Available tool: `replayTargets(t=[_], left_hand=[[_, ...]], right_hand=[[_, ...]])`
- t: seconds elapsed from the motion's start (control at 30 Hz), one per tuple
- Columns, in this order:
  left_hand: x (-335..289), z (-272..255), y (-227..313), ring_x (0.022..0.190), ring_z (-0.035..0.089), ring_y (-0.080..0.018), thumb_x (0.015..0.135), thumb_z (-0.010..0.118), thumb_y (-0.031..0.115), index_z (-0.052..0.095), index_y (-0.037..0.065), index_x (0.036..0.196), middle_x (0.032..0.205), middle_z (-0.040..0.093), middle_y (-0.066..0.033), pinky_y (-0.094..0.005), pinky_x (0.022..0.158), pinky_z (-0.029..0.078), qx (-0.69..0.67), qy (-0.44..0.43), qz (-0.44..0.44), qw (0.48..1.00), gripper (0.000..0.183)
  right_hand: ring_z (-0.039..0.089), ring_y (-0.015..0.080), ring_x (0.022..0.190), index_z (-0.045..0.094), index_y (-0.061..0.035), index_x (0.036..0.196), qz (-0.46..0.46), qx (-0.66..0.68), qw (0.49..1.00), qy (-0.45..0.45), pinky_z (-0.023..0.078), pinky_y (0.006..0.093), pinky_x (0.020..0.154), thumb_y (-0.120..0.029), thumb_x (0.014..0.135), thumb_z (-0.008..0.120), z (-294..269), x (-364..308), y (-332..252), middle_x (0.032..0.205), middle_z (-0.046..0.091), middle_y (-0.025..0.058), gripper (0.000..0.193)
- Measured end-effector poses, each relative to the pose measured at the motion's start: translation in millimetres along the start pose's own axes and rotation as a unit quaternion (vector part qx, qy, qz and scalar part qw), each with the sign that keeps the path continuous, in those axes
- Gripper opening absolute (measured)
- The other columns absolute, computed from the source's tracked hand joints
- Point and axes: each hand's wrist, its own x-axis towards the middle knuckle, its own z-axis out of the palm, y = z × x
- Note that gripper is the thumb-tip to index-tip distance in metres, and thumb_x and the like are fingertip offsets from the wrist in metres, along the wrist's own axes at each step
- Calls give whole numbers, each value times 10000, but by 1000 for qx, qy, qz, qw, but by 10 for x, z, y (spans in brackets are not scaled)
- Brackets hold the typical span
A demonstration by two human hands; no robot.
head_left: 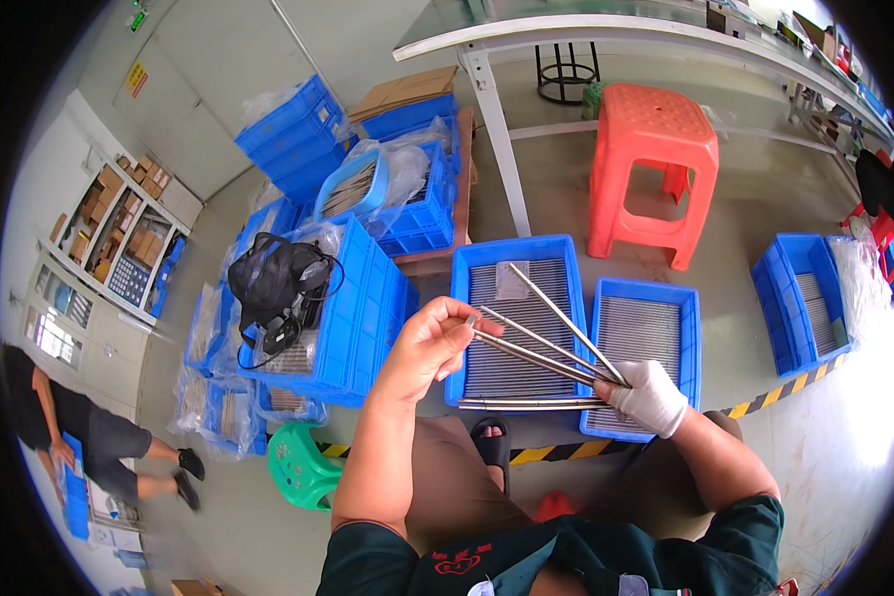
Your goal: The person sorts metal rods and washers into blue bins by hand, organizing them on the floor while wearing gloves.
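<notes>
My right hand (651,399), in a white glove, grips several thin metal rods (541,360) that fan out to the left. My bare left hand (429,343) is closed in a pinch at the far left ends of these rods; the fingertips partly hide what they hold, which looks like a rod end. Below the hands stands a blue crate (457,298) filled with rows of similar rods, with a small clear packet (513,280) lying on them. A second blue crate (693,343) of rods sits beside it, partly under my right hand.
Stacked blue crates (368,308) with a black bag (280,283) on top stand left. A green stool (303,467) is near them, a red stool (656,129) ahead by a workbench (566,27). Another rod crate (777,308) is right. A person (89,427) carries a blue crate far left.
</notes>
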Motion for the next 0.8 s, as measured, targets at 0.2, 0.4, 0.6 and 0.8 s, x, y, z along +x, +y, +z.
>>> replayTargets(t=[0.2,0.4,0.6,0.8], left_hand=[[40,30,-6,454,361,2,877,589,116,498,18,988,1005,638,-163,-148,393,295,1,1,-4,1000,172],[85,189,-26,513,412,5,815,673,88,494,33,974,980,651,-131,-146,392,289,13,-44,-36,998,245],[107,-72,-72,525,439,-13,794,698,111,565,25,979,940,658,-145,-140,437,314,56,4,40,998,244],[93,-87,-22,379,318,-10,888,593,184,580,13,999,893,658,-180,-163,382,268,32,54,-25,998,204]], right_hand=[[543,156,488,660,-13,907,-3,2,1000,1,441,307,511,-269,864,618,-50,-37,-77,560,559,98,263],[509,130,465,654,-18,921,53,67,996,-36,422,293,477,-277,880,598,-55,-59,-116,532,522,60,268],[532,132,470,658,-21,890,31,12,999,-31,433,294,487,-285,882,596,-51,-43,-91,531,532,67,271],[560,193,482,656,-27,860,5,-30,999,-38,444,320,505,-311,887,576,-58,-47,-70,539,543,99,297]])
